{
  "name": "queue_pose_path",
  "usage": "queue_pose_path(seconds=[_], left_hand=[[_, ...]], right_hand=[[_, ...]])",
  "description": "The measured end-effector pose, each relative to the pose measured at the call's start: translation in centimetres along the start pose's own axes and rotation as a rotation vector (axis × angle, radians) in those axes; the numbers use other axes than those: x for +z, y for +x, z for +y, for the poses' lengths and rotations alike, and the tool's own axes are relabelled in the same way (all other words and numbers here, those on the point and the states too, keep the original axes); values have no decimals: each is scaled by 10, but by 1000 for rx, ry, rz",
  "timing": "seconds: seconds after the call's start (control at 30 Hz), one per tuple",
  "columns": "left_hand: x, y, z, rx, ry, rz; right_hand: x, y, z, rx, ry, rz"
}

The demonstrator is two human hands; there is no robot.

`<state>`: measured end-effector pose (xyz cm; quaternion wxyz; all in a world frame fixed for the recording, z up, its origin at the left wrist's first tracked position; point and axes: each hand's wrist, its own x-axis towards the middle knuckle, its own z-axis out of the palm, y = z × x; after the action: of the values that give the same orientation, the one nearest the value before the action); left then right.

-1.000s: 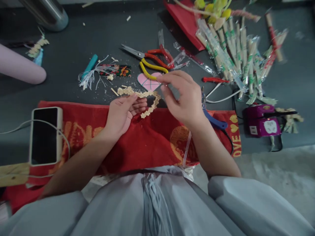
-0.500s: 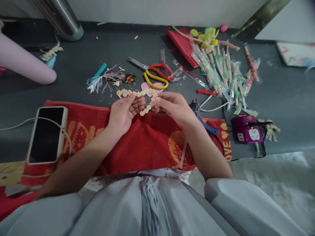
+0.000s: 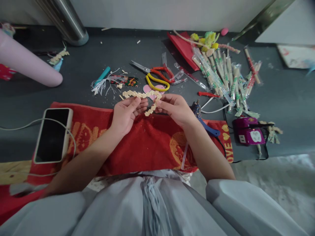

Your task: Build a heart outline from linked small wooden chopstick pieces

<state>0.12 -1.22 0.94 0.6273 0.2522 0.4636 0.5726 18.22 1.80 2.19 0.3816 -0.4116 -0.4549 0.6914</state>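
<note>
A bent strip of small cream flower-like pieces [image 3: 141, 94] is held between my two hands above the near edge of the table. My left hand [image 3: 126, 113] pinches its middle stretch between thumb and fingers. Near the strip's bend, my right hand [image 3: 173, 108] grips it with thumb and forefinger, and a short end hangs down toward me. Just beyond lie a pink heart-shaped piece [image 3: 147, 88] and scissors [image 3: 157, 82] with yellow and red handles. A blue glue gun [image 3: 208, 127] rests by my right forearm.
A red towel [image 3: 140, 147] lies under my hands, with a phone [image 3: 52, 134] and cable at its left. Wrapped sticks [image 3: 228, 72], a red envelope [image 3: 184, 49] and a purple power block [image 3: 248, 131] are on the right. A steel cylinder [image 3: 73, 26] stands at back left.
The whole view has shifted slightly, so things on the table appear a little further right and lower. Both hands keep their hold on the strip.
</note>
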Motion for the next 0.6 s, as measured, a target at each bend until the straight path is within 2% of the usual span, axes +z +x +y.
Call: queue_pose_path(seconds=[0.23, 0.4, 0.6], left_hand=[[-7, 5, 2, 40, 64, 8], [-8, 5, 2, 80, 204, 41], [-8, -4, 1, 331, 468, -27]], right_hand=[[-4, 2, 1, -37, 7, 47], [-6, 3, 3, -54, 7, 59], [-6, 1, 0, -49, 1, 86]])
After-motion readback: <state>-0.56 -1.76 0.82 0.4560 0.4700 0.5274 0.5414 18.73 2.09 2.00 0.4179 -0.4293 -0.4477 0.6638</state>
